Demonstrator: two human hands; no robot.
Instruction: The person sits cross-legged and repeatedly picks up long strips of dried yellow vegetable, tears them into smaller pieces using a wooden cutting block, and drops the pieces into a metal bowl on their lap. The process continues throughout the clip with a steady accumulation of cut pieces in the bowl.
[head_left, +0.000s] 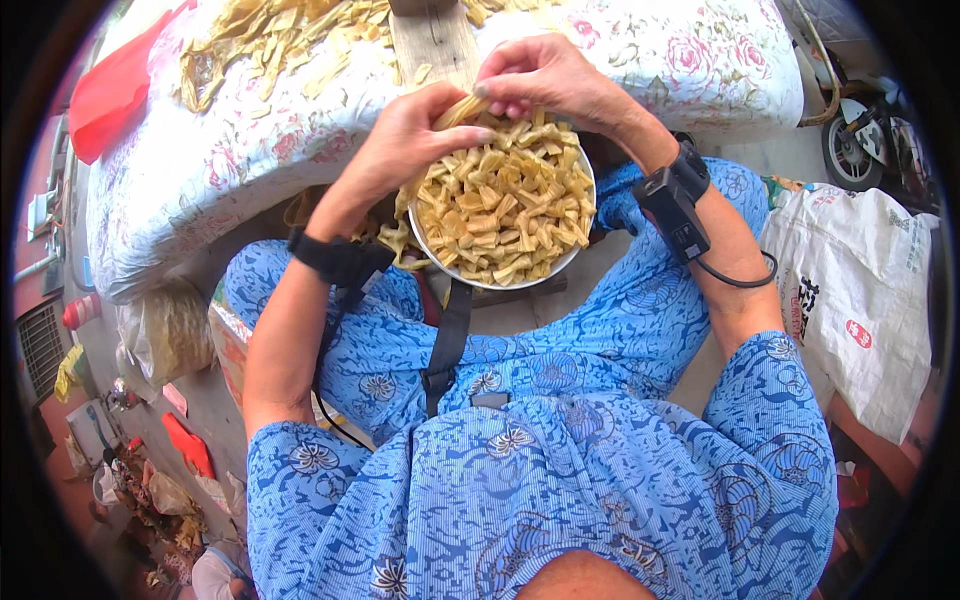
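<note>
A round pale-rimmed bowl (433, 259) stands before me, heaped with short yellowish-brown pieces of what looks like dried vegetable (502, 202). Over its far left rim, my left hand (424, 127) grips a folded yellowish strip (463, 111) between thumb and fingers. The fingertips of my right hand (536, 79) pinch the strip's upper right end, close above the heap. Just beyond the hands, a wooden board (431, 49) with a dark block on it rests on the flowered cloth, and a small piece lies on the board.
More long strips (300, 41) lie on the flowered cloth (675, 67) beyond the bowl. A red cloth or bag (112, 97) hangs at the upper left. To the right are a white woven sack (862, 300) and a parked two-wheeler (855, 142). Plastic bags (169, 330) stand at the left.
</note>
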